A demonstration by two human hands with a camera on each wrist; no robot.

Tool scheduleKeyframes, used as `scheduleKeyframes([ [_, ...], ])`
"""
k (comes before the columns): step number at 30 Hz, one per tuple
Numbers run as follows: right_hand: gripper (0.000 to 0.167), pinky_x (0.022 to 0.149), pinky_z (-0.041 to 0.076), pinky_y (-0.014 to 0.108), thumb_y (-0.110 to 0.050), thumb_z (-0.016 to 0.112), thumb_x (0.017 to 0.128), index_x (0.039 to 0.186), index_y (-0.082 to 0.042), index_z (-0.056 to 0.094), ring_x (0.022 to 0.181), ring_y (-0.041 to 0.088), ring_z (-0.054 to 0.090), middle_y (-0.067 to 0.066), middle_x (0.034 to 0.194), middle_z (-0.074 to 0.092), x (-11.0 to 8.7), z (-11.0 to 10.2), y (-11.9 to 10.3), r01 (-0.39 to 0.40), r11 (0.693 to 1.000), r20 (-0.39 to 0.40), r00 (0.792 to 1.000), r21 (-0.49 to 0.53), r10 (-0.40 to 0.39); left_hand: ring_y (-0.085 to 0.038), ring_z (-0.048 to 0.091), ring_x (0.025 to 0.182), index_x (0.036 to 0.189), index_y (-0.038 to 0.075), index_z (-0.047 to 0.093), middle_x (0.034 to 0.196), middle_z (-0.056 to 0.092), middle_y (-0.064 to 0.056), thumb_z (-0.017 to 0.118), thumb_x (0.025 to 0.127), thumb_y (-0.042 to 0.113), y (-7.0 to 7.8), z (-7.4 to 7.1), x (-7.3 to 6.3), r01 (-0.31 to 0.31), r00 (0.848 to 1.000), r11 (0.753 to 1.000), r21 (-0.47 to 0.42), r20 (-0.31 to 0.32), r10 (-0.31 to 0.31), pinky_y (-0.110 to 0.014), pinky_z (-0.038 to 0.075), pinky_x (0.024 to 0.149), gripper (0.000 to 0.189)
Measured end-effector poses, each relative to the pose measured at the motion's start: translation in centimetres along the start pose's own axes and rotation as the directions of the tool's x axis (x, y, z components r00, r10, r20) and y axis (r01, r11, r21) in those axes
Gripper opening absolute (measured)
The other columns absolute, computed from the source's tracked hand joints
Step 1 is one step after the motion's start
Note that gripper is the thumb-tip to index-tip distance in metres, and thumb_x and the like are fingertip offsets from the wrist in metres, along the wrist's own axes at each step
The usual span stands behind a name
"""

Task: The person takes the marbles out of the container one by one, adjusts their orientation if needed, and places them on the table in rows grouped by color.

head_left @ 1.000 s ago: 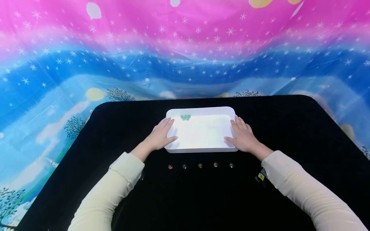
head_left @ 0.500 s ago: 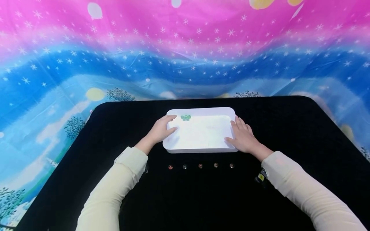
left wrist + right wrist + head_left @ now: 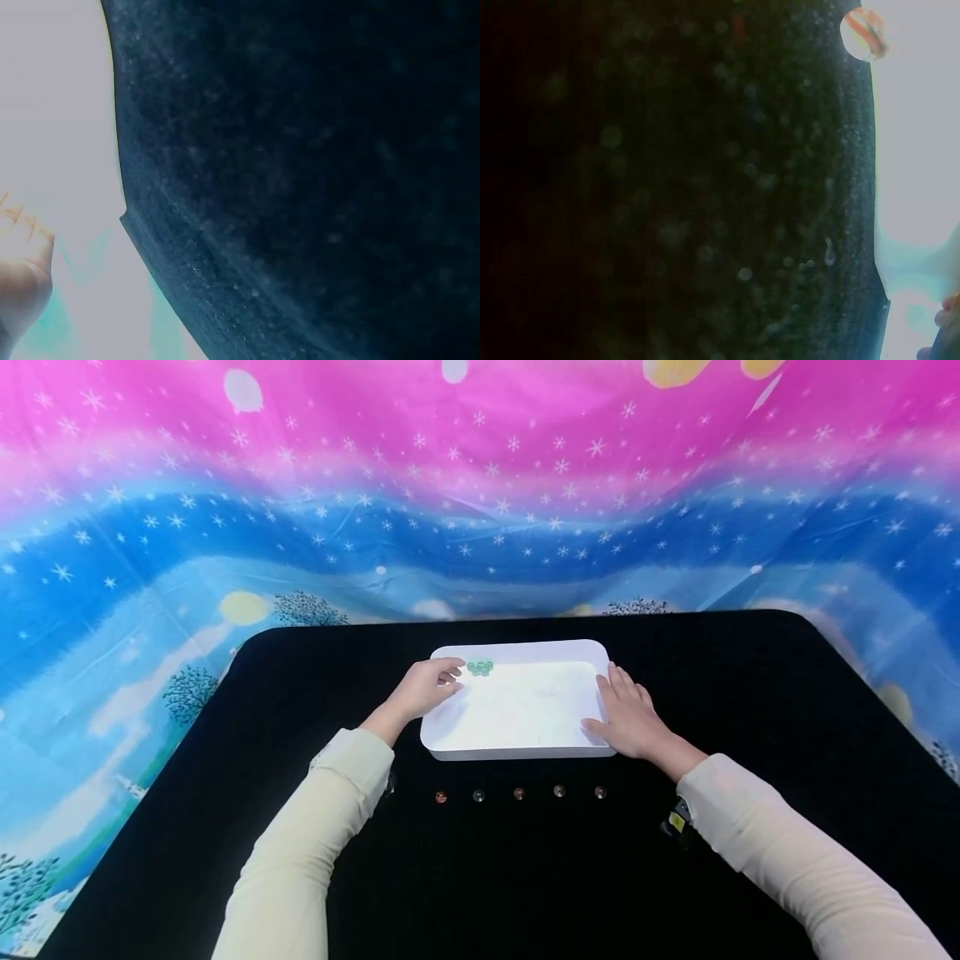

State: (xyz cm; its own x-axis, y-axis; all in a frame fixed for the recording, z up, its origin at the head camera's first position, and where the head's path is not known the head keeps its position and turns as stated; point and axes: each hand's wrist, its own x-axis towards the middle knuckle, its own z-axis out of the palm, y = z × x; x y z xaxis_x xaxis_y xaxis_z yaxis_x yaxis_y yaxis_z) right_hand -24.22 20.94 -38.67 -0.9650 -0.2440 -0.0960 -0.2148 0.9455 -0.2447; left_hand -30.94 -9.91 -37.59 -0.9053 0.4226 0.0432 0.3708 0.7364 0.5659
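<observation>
A white rectangular tray [image 3: 517,752] lies on the black cloth. In its far left corner sits a cluster of several green glass marbles [image 3: 480,668]. My left hand [image 3: 423,689] reaches over the tray's left rim, its loosely bent fingertips right beside the green marbles; nothing shows between thumb and fingers. My right hand [image 3: 633,714] rests on the right rim, fingers spread and mostly straight, thumb over the inside. In the left wrist view, part of a hand [image 3: 26,274] appears low at the left. In the right wrist view, fingertips [image 3: 943,316] show at the lower right corner.
In front of the tray, several clear marbles with coloured swirls make a row, among them a reddish one [image 3: 440,797] at the left end. An orange-striped marble [image 3: 864,34] shows beside the tray's edge. A printed pink and blue curtain [image 3: 480,510] hangs behind the table.
My left hand has slid from the tray's left rim inward and away from me, closer to the green marbles, and its fingers have bent a little. My right hand has stayed on the right rim.
</observation>
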Motion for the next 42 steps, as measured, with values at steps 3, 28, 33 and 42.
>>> scheduleKeyframes([
  [3, 0.079, 0.096, 0.005, 0.053, -0.041, 0.047, 0.085, 0.136, 0.006, 0.009, 0.126, 0.037, -0.004, 0.024, 0.140, -0.007, 0.1, 0.0, 0.1, -0.003, 1.000, 0.003, 1.000, -0.002, 0.003, -0.015, 0.055, 0.090, 0.120, 0.007, 0.052, 0.099, 0.059, -0.004, 0.056, 0.085, 0.016, 0.0, 0.1, 0.4, 0.013, 1.000, 1.000, -0.007, 0.007, -0.013, -0.027, 0.042, 0.078, 0.036],
  [28, 0.078, 0.096, 0.005, 0.053, -0.040, 0.048, 0.085, 0.135, 0.007, 0.011, 0.126, 0.037, -0.002, 0.024, 0.140, -0.005, 0.1, 0.1, 0.0, -0.002, 1.000, -0.006, 1.000, -0.004, 0.001, -0.017, 0.053, 0.090, 0.111, 0.005, 0.057, 0.101, 0.058, -0.007, 0.058, 0.083, 0.009, -0.1, 0.6, 3.6, 0.019, 0.996, 0.998, 0.056, 0.081, -0.024, -0.028, 0.041, 0.078, 0.029],
  [33, 0.079, 0.096, 0.005, 0.053, -0.040, 0.048, 0.085, 0.135, 0.007, 0.010, 0.126, 0.037, -0.002, 0.024, 0.140, -0.005, 0.2, 0.2, 0.0, 0.002, 1.000, -0.006, 1.000, 0.002, -0.002, -0.017, 0.053, 0.091, 0.111, 0.006, 0.058, 0.098, 0.060, -0.008, 0.056, 0.083, 0.010, -0.2, 0.8, 4.2, 0.015, 0.996, 0.991, 0.131, 0.089, -0.026, -0.029, 0.040, 0.080, 0.028],
  [42, 0.078, 0.096, 0.005, 0.053, -0.039, 0.048, 0.085, 0.135, 0.007, 0.011, 0.126, 0.038, -0.001, 0.024, 0.140, -0.004, 0.1, 0.2, 0.1, 0.006, 1.000, -0.018, 1.000, 0.005, -0.006, -0.018, 0.054, 0.094, 0.110, 0.009, 0.059, 0.101, 0.061, -0.007, 0.055, 0.084, 0.009, 0.2, 0.7, 4.8, 0.056, 0.992, 0.977, 0.205, 0.103, -0.079, -0.030, 0.039, 0.082, 0.027],
])
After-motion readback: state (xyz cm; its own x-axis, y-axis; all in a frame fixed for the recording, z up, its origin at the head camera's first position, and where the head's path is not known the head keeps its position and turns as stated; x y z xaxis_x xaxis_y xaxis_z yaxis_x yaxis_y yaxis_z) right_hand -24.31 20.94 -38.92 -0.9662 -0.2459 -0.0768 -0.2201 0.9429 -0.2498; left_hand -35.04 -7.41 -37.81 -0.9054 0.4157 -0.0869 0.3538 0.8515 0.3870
